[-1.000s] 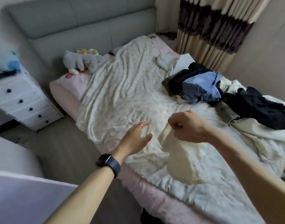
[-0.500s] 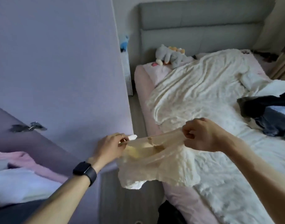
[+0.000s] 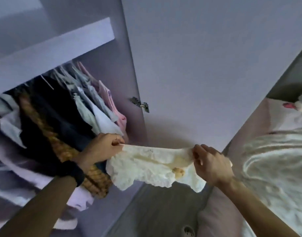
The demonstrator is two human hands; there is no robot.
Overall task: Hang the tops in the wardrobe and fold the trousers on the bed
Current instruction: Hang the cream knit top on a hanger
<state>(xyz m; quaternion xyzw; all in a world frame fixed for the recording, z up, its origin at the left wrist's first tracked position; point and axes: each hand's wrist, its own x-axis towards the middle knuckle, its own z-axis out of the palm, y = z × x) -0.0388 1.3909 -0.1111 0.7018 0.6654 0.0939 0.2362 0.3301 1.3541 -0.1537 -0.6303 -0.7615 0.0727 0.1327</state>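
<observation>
Cream top [image 3: 157,170] stretched in mid-air at frame centre, left hand [image 3: 102,147] pinching its nine o'clock edge, right hand [image 3: 210,165] pinching its three o'clock edge, open wardrobe [image 3: 99,40] with hanging clothes [image 3: 64,106] at ten o'clock, bed [image 3: 275,168] at three o'clock

The crinkled cream top [image 3: 152,170] is pulled taut by its upper edge, beside the open wardrobe [image 3: 61,48].

Bed [image 3: 220,218]: crumpled cream quilt [image 3: 275,168] spread on top.
</observation>
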